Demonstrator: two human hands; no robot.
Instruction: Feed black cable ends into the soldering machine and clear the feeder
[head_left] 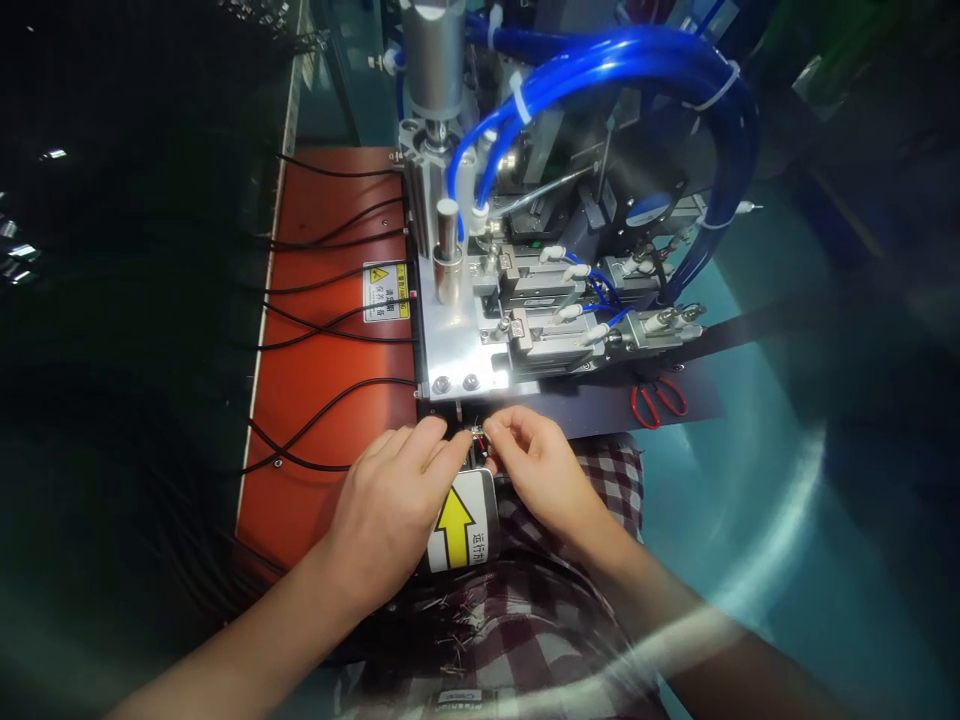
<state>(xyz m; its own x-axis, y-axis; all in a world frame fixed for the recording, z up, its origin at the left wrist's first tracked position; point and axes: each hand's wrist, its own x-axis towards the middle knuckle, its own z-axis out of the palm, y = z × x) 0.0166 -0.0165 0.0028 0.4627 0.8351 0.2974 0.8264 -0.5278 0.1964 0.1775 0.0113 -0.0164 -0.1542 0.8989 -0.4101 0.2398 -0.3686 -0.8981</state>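
My left hand is closed, its fingers bent over the near end of the machine, with the thumb against a small wired part. That part shows a bit of green, a red wire and something black. From the other side, my right hand pinches it between thumb and fingers. Both hands' fingertips hide most of it. Just below them lies a white label with a yellow arrow. Directly beyond my fingers is the bright metal plate of the machine.
Blue air hoses arch over the cylinders of the machine. Black cables cross the orange panel at left, which bears a warning label. Red-handled scissors lie on the dark plate to the right.
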